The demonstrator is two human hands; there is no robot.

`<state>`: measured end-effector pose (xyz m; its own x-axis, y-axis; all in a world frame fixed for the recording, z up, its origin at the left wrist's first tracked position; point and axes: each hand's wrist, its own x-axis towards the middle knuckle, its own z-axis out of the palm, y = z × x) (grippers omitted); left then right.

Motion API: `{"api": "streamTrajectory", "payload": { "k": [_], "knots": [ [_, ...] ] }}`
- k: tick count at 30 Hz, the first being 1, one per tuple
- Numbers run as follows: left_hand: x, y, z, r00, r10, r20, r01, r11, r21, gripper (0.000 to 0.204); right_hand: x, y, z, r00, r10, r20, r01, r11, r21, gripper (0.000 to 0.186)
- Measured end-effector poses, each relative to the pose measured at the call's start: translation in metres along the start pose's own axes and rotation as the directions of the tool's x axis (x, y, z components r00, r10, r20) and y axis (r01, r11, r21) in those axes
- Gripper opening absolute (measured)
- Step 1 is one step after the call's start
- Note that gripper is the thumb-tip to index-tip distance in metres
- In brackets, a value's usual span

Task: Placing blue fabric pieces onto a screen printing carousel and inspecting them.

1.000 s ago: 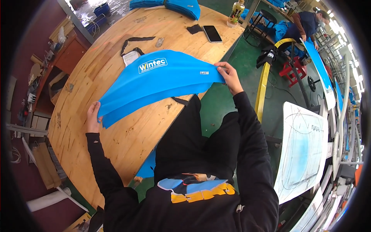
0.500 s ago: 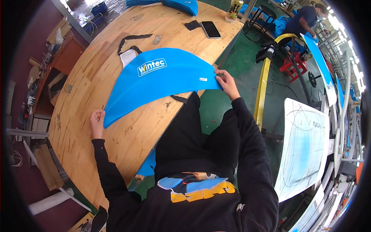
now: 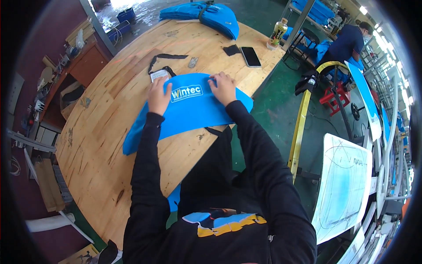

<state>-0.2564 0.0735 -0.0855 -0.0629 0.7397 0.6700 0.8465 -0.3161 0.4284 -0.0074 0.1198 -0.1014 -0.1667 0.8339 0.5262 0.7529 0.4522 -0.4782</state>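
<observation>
A curved blue fabric piece (image 3: 193,115) with a white printed logo lies on the wooden table (image 3: 101,171). My left hand (image 3: 159,97) rests on its upper left part, left of the logo, thumb apart from the bent fingers. My right hand (image 3: 223,89) rests near its upper right edge, fingers apart and curved, just right of the logo. A black strap (image 3: 169,56) and a white paper slip (image 3: 159,75) lie beyond the fabric, the slip partly hidden by my left hand.
Farther back are a stack of blue pieces (image 3: 215,20), a phone (image 3: 250,56) and a bottle (image 3: 277,35). At right stand a yellow metal bar (image 3: 301,127) and white boards (image 3: 343,185). A co-worker (image 3: 345,44) bends near a red stool (image 3: 332,99).
Both hands have left the two ends of the fabric and moved inward and up onto it near the logo. The fabric now lies slightly farther right. The view has shifted slightly.
</observation>
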Motion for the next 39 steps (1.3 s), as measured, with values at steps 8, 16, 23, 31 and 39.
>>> {"api": "streamTrajectory", "payload": {
  "k": [8, 16, 23, 31, 39],
  "knots": [
    [0.020, -0.011, 0.031, 0.968, -0.124, 0.220, 0.113, 0.992, 0.059, 0.016, 0.020, -0.005, 0.023, 0.988, 0.034, 0.147, -0.021, 0.996, -0.088, 0.019],
    [0.026, 0.003, 0.025, 0.994, 0.014, 0.105, -0.018, 0.999, 0.030, 0.019, 0.028, -0.002, 0.024, 0.982, 0.034, 0.187, -0.029, 0.999, -0.026, 0.016],
    [0.019, 0.007, 0.007, 0.970, 0.142, 0.195, -0.108, 0.978, -0.176, 0.027, 0.031, -0.009, 0.014, 0.975, -0.066, 0.213, 0.050, 0.996, 0.080, 0.009],
    [0.022, 0.013, 0.010, 0.965, 0.081, 0.249, -0.063, 0.995, -0.077, 0.025, 0.024, -0.013, 0.016, 0.963, -0.184, 0.199, 0.170, 0.982, 0.084, 0.018],
    [-0.011, 0.024, 0.026, 0.922, 0.227, 0.315, -0.276, 0.953, 0.121, 0.033, -0.024, -0.015, 0.000, 0.883, -0.317, 0.345, 0.368, 0.925, -0.093, 0.049]
  ]
}}
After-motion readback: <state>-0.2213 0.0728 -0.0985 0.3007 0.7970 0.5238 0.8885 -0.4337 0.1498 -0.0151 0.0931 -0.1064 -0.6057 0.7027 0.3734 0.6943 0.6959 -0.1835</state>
